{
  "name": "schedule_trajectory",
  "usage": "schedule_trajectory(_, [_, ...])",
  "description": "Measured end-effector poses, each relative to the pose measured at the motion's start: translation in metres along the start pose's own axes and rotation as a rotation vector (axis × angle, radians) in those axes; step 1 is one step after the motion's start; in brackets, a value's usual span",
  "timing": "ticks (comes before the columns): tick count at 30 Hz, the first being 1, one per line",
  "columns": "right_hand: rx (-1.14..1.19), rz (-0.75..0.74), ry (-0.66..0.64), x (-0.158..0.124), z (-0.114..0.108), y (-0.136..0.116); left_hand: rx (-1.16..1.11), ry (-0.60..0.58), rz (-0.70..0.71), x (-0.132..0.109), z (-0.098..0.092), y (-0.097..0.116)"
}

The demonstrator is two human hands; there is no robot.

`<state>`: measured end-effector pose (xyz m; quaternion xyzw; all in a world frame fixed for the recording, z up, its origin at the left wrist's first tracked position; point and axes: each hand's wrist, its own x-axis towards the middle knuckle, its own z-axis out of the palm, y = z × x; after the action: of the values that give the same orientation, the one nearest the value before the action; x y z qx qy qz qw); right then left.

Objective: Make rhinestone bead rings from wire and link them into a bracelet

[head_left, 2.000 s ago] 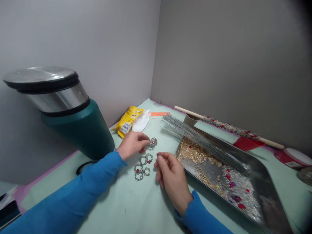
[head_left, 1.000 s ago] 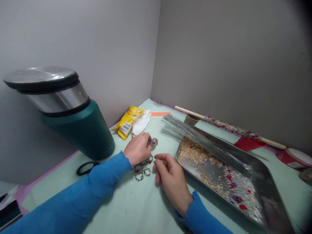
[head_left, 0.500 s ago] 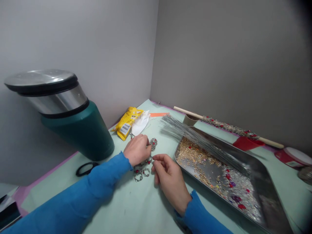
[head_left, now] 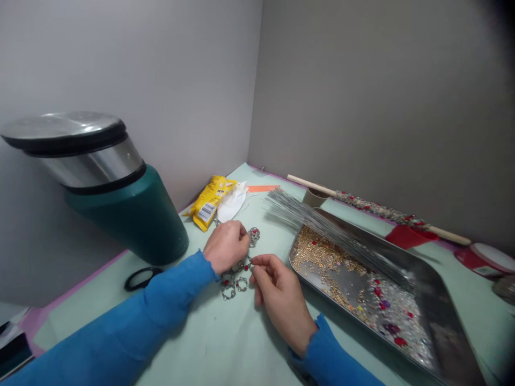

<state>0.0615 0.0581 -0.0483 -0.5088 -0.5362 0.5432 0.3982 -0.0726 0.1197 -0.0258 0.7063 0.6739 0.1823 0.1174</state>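
A chain of silver wire rings set with red stones [head_left: 235, 280] lies on the pale green table between my hands. My left hand [head_left: 226, 245] rests curled on its far part, fingers closed around the beaded piece near a round jewelled cluster [head_left: 254, 235]. My right hand [head_left: 277, 292] pinches the near end of the same piece between thumb and forefinger at a red stone [head_left: 249, 263]. Both sleeves are blue.
A metal tray [head_left: 438, 300] of gold beads and coloured stones sits to the right, with a bundle of thin wires [head_left: 322, 225] across it. A green bin with a steel lid [head_left: 108, 182] stands left. A yellow packet [head_left: 209, 201], black ring [head_left: 139, 277] and beaded stick [head_left: 378, 212] lie around.
My left hand slid from the jewelled cluster down onto the ring chain and closed on it. My right hand moved in and pinched the chain's near end.
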Motion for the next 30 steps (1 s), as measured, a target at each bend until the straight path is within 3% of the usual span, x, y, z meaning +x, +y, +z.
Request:
schedule_trajectory(14, [0.015, -0.008, -0.008, 0.001, -0.001, 0.0, 0.076, -0.021, -0.021, -0.003, 0.003, 0.0])
schedule_trajectory(22, [0.022, -0.095, 0.115, -0.003, 0.002, 0.005, -0.003, -0.058, 0.132, -0.004, -0.016, -0.007])
schedule_trajectory(27, [-0.007, -0.089, 0.134, -0.005, 0.002, 0.005, -0.021, -0.265, 0.251, -0.005, -0.027, -0.009])
schedule_trajectory(30, [-0.032, -0.09, 0.118, -0.006, 0.002, 0.005, -0.006, -0.318, 0.257, -0.007, -0.025, -0.009])
